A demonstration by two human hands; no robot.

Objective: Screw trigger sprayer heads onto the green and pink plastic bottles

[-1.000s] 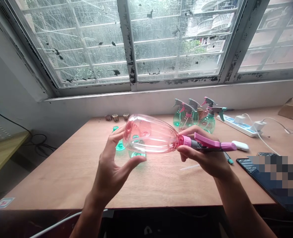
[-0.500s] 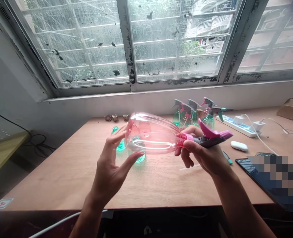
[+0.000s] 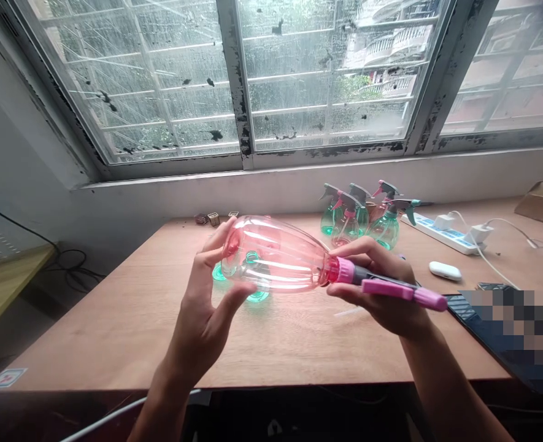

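Note:
A clear pink spray bottle (image 3: 275, 255) lies sideways in the air above the table, its base to the left. My left hand (image 3: 207, 294) is closed round the base, thumb below and fingers behind it. At the other end, my right hand (image 3: 386, 288) grips the neck and the pink-and-grey spray head (image 3: 391, 288), fingers above the collar and thumb below. The head's nozzle points right. Two green bottles without heads stand behind the pink bottle; one green bottle (image 3: 258, 297) shows partly through it, and the other (image 3: 218, 272) is mostly covered by my left hand.
Several spray bottles (image 3: 384, 231) with heads stand at the back by the wall. Right of them are a white power strip (image 3: 443, 233) with plugs, a white earphone case (image 3: 445, 271), a dark tablet (image 3: 478, 331) and a cardboard box (image 3: 542, 202). Small carved cubes (image 3: 213, 219) sit at the back left.
The spray head has turned, its pink trigger swinging from the top down towards me. My right hand has shifted its grip round the neck. The bottle's base has moved slightly left.

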